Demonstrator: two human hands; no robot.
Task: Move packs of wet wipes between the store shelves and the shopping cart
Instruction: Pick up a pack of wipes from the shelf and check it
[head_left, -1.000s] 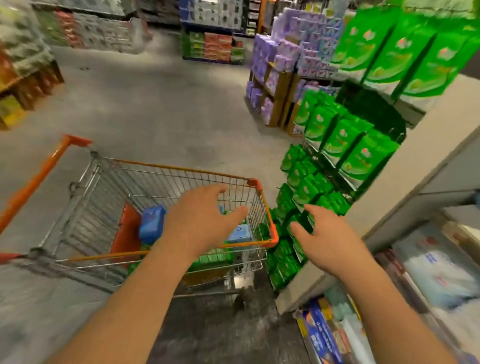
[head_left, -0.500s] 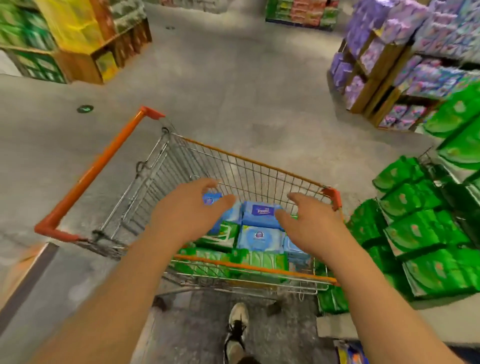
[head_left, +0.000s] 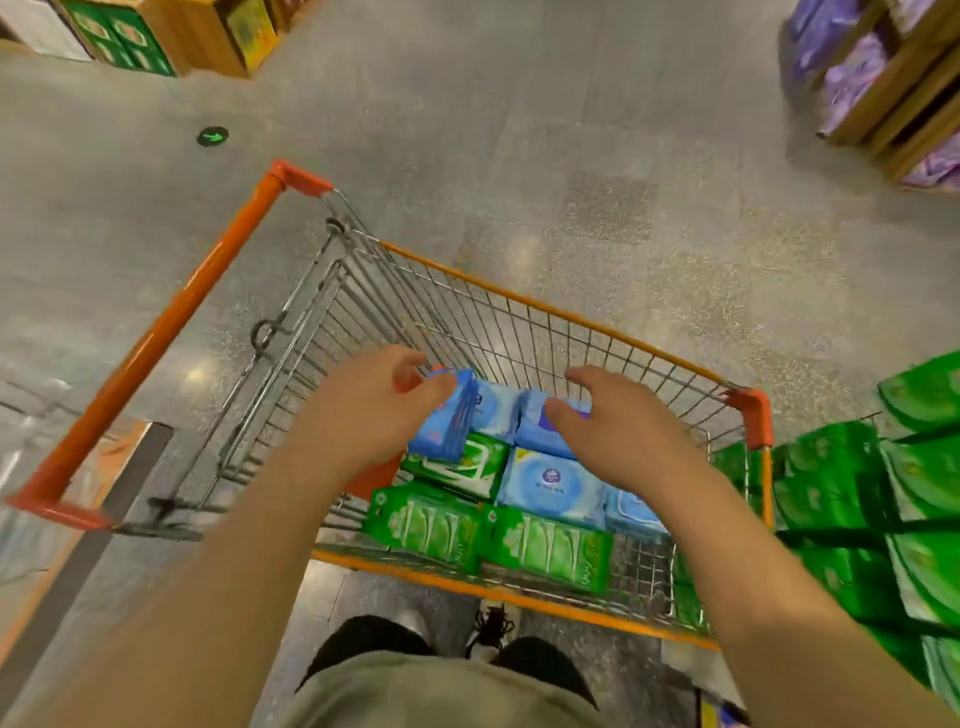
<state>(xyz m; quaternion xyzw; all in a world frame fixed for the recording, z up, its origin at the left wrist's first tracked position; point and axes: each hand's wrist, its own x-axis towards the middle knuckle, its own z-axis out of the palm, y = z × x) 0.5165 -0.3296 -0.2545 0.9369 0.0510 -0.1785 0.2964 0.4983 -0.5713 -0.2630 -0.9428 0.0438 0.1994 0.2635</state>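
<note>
- We see both hands down inside the shopping cart (head_left: 545, 312), over a layer of wet-wipe packs that covers the near end of its floor.
- Our left hand (head_left: 374, 410) has its fingers curled round a blue pack (head_left: 441, 421), which stands tipped up on edge against the hand; we judge it to be gripped, though motion blur softens the fingertips.
- Our right hand (head_left: 618, 431) hovers with fingers spread and relaxed just above a second blue pack (head_left: 540, 431); it grasps nothing, and we cannot tell whether the fingertips touch the wrapper.
- Other blue packs lie flat beneath and beside it, and green packs (head_left: 488, 535) line the near wall of the cart.
- The store shelf (head_left: 883, 499) of green packs stands just to our right, touching or nearly touching the cart's corner.
- Risk: the tilted pack is held from one side only, so its slick film could slip and it could drop back among the others.
- Risk: if the right hand closes without spreading over one pack, it may drag a neighbour along, since the packs lie edge to edge.
- Risk: lifting outward, a pack or wrist could catch on the wire wall or orange rim.
- Risk: leaning on the rim may roll the cart away from the shelf.
</note>
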